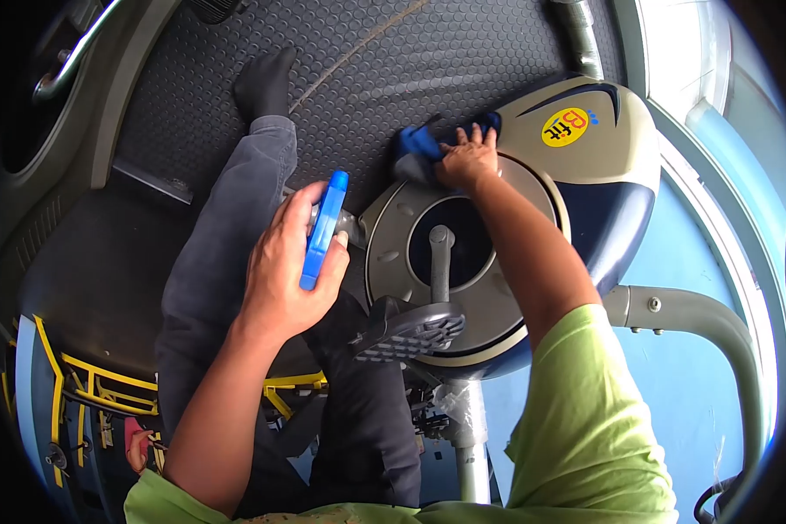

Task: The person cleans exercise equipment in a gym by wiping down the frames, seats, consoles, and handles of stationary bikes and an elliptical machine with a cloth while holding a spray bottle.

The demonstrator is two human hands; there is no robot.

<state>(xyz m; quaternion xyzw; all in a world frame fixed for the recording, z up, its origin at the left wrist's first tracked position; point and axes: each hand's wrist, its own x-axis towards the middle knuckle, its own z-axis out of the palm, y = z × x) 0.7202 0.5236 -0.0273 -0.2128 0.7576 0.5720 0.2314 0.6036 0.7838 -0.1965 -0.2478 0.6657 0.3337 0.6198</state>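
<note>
My left hand (293,262) is wrapped round a blue spray bottle top (325,229), its fingers closed; the part below is hidden by the hand. My right hand (470,162) presses a blue and dark cloth (421,148) against the exercise bike (616,144), at the upper edge of its round side cover. The fingers of that hand are spread over the cloth. Below the hands, the bike's crank (441,262) joins a black pedal (408,330). A yellow round sticker (565,127) is on the beige housing to the right of my right hand.
A black textured mat (358,79) lies beyond the bike, with my dark-socked foot (266,83) on it. A curved grey frame tube (716,319) runs at the right over a blue floor. Yellow metal frames (109,384) and part of another person (137,444) show at the lower left.
</note>
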